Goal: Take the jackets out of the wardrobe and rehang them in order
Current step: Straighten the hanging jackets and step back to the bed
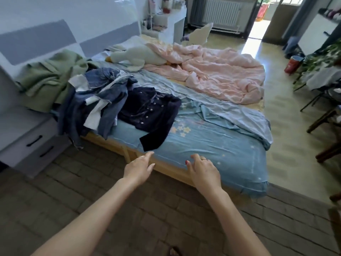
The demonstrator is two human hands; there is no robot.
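Dark navy jacket (150, 111) lies spread flat on bed (212, 145), silver buttons down front, one sleeve trailing toward bed edge, cuff just ahead of left hand (138, 168) fingers. Beyond and left of fingers: heap of denim jackets (103, 95), blue and white mixed, count cannot tell. Left hand fingers apart, extended, holding nothing. Right hand (203, 170) fingers apart, slightly curled, empty, over blue sheet near bed edge.
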